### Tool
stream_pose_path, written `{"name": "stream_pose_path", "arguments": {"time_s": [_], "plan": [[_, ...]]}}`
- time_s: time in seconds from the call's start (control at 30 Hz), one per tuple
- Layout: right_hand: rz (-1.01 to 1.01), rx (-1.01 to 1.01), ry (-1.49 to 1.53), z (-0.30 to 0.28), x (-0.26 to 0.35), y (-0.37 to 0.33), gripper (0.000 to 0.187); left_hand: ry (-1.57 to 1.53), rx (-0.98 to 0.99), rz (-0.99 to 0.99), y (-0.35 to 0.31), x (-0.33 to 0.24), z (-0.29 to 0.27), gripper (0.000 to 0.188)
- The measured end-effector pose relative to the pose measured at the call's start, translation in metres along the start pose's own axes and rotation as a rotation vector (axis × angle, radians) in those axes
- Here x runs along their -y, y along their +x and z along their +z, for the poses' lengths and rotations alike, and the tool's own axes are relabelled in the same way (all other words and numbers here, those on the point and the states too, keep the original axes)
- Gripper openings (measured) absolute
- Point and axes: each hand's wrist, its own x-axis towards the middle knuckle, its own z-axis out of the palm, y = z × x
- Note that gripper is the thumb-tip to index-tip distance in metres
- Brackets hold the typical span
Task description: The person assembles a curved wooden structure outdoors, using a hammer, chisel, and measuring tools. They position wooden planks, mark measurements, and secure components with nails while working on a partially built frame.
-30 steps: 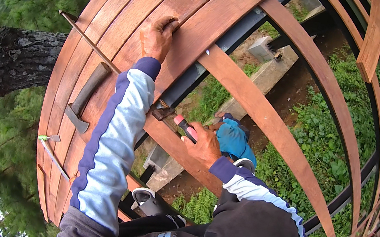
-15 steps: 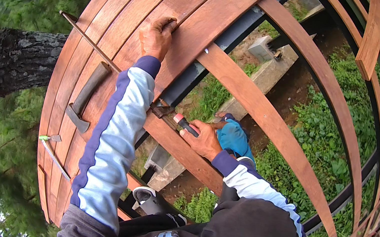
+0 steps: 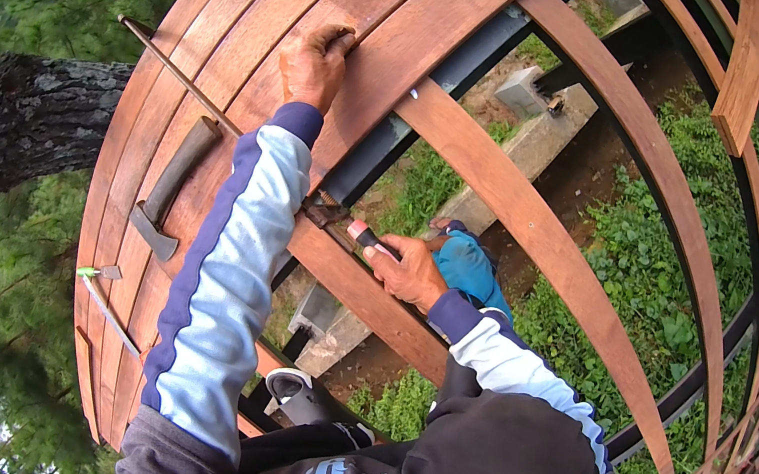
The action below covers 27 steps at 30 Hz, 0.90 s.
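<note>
My left hand presses on a reddish-brown deck plank, near a seam. Its fingers are curled together, and whatever they may pinch is hidden. My right hand is closed around the red-and-black handle of a tool, to the right of my left forearm. Dark metal with a coil or thread lies just beyond that handle, by the planks' edge; its exact kind cannot be made out. Below the handle a loose wooden slat runs down to the right.
A hatchet, a long metal rod and a green-ended tool lie on the planks at left. Spaced slats cross dark beams over open ground. A teal-blue cloth-like thing shows beside my right hand. A tree trunk stands left.
My right hand has shifted slightly up, still around the handle. My left hand stays at nearly the same spot on the plank.
</note>
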Motion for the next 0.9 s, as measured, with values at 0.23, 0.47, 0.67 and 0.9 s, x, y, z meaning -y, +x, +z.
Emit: {"name": "stream_pose_path", "arguments": {"time_s": [0.23,0.47,0.67,0.9], "plan": [[-0.419,-0.283,-0.701,0.014,-0.014,-0.008,0.036,0.03,0.023,-0.035,0.002,0.001,0.0,0.018],[0.175,0.04,0.121,-0.001,-0.005,0.004,0.03,0.077,0.012,-0.014,0.001,0.001,0.001,0.018],[-0.446,-0.229,-0.542,0.009,-0.004,-0.012,0.039,0.022,-0.013,0.041,0.002,0.0,-0.002,0.019],[-0.247,-0.063,-0.336,0.001,-0.008,0.0,0.023,0.101,0.037,-0.017,0.0,-0.003,-0.004,0.02]]}}
